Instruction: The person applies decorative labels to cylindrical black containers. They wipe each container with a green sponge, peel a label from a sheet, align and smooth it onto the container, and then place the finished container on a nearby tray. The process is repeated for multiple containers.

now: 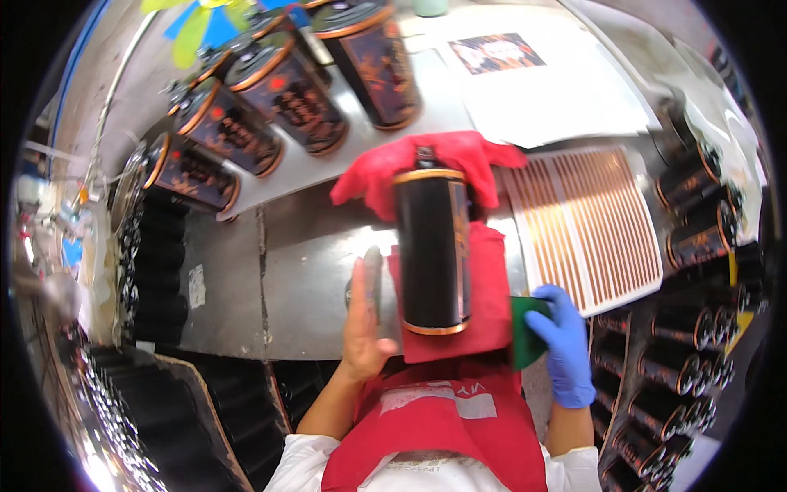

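Note:
A black canister (430, 262) with copper-coloured rims and a small metal fitting on top lies on red cloth padding (493, 307) in front of me. My left hand (365, 336), bare and open with its fingers stretched, is just left of the canister without touching it. A dark, slim object (373, 275), too blurred to name, shows beside its fingers. In a blue glove, my right hand (566, 344) grips a flat green scraper (529, 332) at the right edge of the cloth. A printed band shows along the canister's right side.
Several decorated canisters (291, 102) stand on a pale board at the back left. A sheet of copper-coloured strips (586, 230) lies to the right, with white paper (557, 90) behind it. Racks hold black canisters (156, 254) at left and decorated ones (672, 369) at right.

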Motion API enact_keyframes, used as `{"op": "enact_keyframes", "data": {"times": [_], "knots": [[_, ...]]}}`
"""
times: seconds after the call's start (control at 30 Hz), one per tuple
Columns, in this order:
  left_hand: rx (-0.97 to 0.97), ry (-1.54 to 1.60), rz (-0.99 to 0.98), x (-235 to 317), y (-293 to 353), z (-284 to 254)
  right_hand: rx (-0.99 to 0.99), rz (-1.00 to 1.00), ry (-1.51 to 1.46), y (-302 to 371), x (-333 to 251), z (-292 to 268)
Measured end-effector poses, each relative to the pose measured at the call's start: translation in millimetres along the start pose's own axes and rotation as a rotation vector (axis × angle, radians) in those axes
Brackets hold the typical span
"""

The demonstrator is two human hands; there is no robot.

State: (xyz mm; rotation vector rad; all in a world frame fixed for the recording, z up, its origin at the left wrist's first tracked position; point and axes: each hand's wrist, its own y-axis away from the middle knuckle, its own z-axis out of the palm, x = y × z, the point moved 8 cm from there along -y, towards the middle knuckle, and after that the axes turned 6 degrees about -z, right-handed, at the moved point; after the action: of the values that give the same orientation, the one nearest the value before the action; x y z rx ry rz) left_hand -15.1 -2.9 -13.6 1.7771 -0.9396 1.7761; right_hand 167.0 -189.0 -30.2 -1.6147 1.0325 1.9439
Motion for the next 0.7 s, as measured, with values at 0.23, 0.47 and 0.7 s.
{"op": "enact_keyframes", "data": {"times": [0.23,0.47,0.7], "knots": [[-0.32,1.392,-0.004,48,0,-1,-0.325,0.098,-0.017,-1,-47,62],[-0.807,1.663,-0.011,82,32,21,-1.055,-0.023,0.248,33,-81,170],[-1.001,1.452,0.045,84,63,19,-1.026,-0.056,0.316,46,-64,187]]}}
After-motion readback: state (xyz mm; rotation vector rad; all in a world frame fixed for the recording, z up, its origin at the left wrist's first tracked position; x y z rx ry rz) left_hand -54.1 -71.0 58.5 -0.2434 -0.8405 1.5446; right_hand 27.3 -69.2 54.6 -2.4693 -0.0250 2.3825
